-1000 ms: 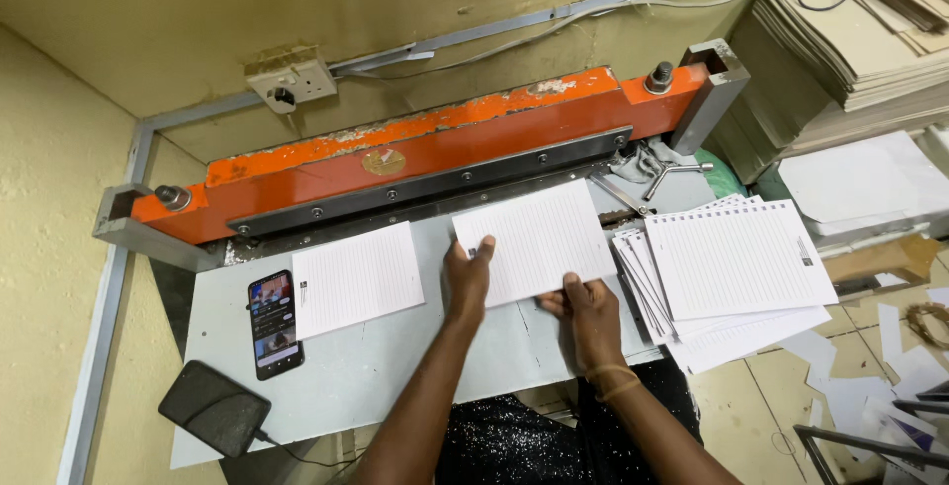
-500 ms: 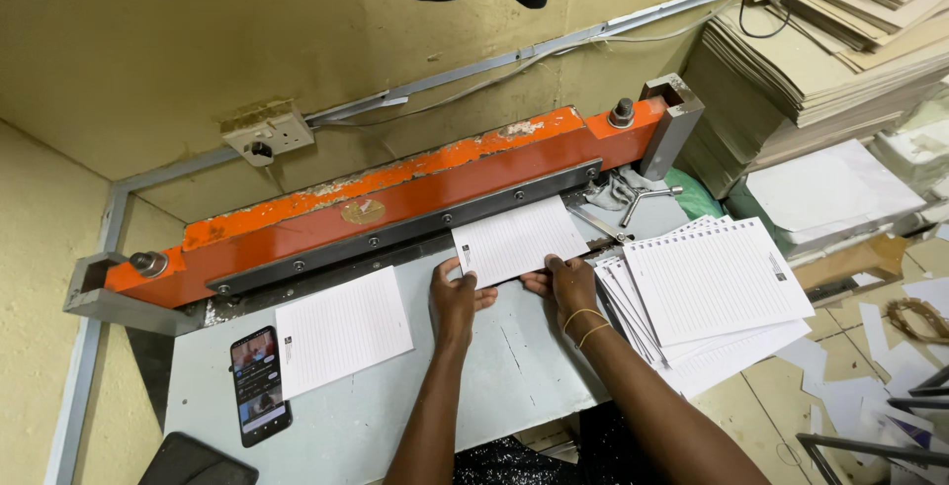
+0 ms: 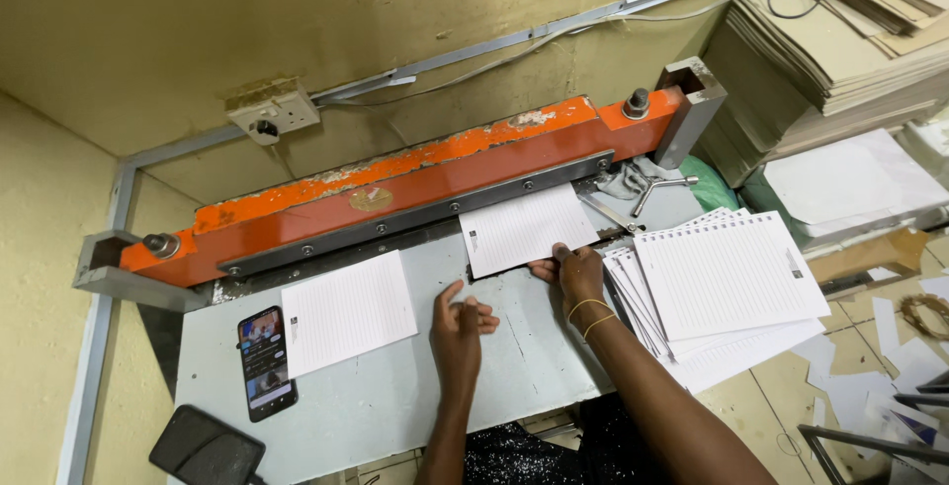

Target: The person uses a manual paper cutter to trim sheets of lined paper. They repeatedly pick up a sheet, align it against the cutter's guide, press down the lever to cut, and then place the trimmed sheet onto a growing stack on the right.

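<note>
Two hands, one lined sheet at the cutter

One lined sheet (image 3: 529, 228) lies on the grey table (image 3: 395, 386), far edge tucked under the orange cutter bar (image 3: 415, 183), long axis running roughly 8 to 2 o'clock. Right hand (image 3: 573, 272) presses its fingers flat on the near edge, so it is the nearer hand. Left hand (image 3: 460, 317) hovers off the paper, fingers loosely spread, with the sheet at its 1 o'clock. White, ruled, small dark corner mark.

place: small print/binding workshop | signs: orange paper-punching machine (image 3: 415, 183), stacked card sheets (image 3: 840, 50), punched ruled pages (image 3: 727, 272)
</note>
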